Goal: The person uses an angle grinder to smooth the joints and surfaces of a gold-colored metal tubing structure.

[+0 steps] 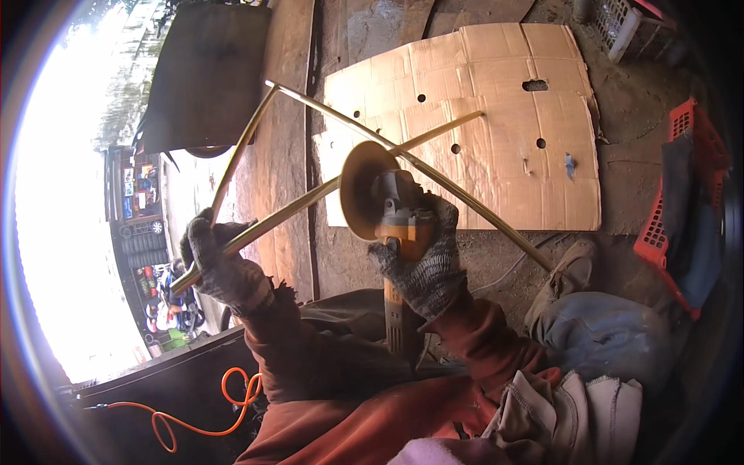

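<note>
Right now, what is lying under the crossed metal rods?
Under the metal rods lies a flattened cardboard sheet with holes, on dark ground. The angle grinder in the right hand covers the crossing point and the cardboard's lower left part, so that area cannot be seen.

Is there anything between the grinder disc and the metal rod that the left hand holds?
Nothing visible does. The right hand holds the angle grinder, and its disc sits right at the metal rod frame gripped by the left hand. Whether they touch cannot be told. The cardboard sheet lies behind, on the ground.
</note>
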Tool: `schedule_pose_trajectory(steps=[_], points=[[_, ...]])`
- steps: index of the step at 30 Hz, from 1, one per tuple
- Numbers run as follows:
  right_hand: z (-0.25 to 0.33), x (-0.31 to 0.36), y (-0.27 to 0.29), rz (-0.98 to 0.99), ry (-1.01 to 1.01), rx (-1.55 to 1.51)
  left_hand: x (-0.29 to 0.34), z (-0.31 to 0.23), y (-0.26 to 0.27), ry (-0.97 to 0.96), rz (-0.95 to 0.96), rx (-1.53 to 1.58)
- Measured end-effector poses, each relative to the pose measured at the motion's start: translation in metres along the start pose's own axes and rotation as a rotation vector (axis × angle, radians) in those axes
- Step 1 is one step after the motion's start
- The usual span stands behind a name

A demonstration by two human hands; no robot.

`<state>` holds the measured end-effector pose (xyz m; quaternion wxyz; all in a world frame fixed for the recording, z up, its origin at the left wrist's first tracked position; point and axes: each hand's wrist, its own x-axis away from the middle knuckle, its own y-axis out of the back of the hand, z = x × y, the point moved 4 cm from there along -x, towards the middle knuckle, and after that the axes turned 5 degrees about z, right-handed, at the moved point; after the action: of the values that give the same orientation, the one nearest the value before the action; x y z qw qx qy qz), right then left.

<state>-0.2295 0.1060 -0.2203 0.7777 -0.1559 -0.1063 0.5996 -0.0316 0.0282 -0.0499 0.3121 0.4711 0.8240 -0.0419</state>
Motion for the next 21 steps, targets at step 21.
schedule_pose_trajectory(steps=[21], points=[[0.027, 0.006, -0.008, 0.127, 0.006, -0.05, -0.01, 0.002, 0.006, -0.067, 0.231, 0.204]])
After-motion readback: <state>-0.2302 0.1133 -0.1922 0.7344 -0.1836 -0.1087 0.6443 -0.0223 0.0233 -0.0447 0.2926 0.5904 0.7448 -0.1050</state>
